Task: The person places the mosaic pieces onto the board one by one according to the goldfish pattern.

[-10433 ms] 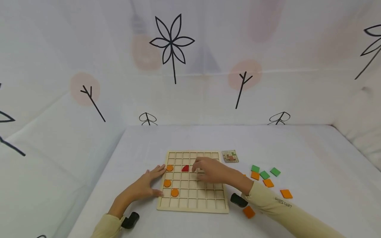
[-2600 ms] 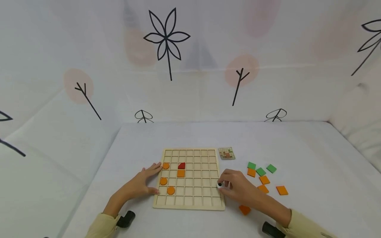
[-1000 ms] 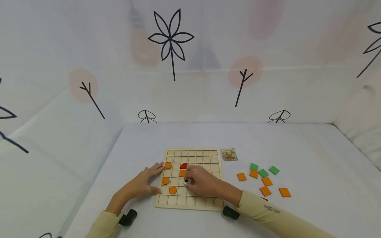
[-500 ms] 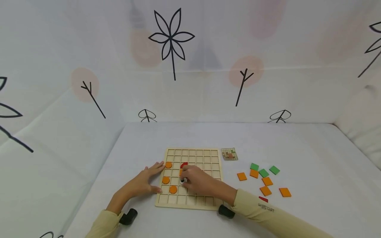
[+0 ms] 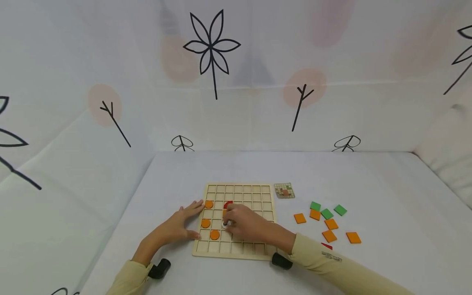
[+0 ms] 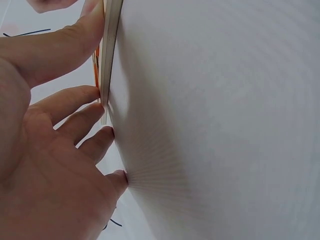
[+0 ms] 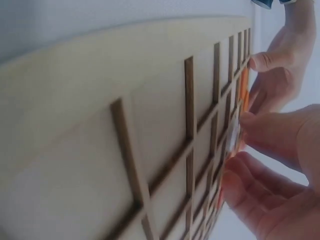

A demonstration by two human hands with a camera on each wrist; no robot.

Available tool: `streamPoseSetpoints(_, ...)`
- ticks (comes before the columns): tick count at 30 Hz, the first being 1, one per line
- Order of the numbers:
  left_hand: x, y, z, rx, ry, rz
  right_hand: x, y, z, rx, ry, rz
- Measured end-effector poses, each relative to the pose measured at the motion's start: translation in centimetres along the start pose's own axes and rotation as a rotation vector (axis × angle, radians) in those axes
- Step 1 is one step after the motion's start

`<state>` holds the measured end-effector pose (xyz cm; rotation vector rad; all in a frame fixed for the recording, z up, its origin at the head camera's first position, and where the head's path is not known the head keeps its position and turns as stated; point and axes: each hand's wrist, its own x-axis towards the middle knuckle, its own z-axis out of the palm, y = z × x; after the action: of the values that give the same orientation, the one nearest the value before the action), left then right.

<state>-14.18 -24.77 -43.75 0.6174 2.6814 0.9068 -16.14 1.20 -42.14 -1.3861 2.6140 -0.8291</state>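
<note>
A pale wooden grid board (image 5: 254, 192) lies on the table. My right hand (image 5: 245, 223) pinches a small white disc with a black dot (image 5: 224, 225), low in a cell just below an orange square tile (image 5: 224, 213). In the right wrist view, thumb and fingers stand on either side of that white disc (image 7: 232, 134). A red quarter-round tile (image 5: 228, 203), partly hidden by the fingers, sits above the orange square. Spread along the board's left edge, my left hand (image 5: 177, 227) touches it with straight fingers. Three orange discs (image 5: 205, 223) sit in cells near that edge.
A small pattern card (image 5: 284, 191) lies beside the board's upper right corner. Farther right are loose green tiles (image 5: 340, 210) and several orange tiles (image 5: 353, 237). A red piece (image 5: 326, 246) shows partly behind the right sleeve.
An orange square has been added below the red tile. My right hand has carried the white disc left from the board's right edge into the grid. The left hand has stayed put.
</note>
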Motion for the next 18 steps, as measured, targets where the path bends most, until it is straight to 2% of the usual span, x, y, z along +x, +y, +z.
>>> streamPoseSetpoints(11,0.1,0.3,0.0,0.024,0.006,-0.013,-3.1,0.6,-2.6,-0.033,-0.076,0.146)
streamPoseSetpoints(18,0.0,0.6,-0.1,0.021,0.006,-0.018,-5.6,1.4,-4.3,-0.044,-0.047,0.144)
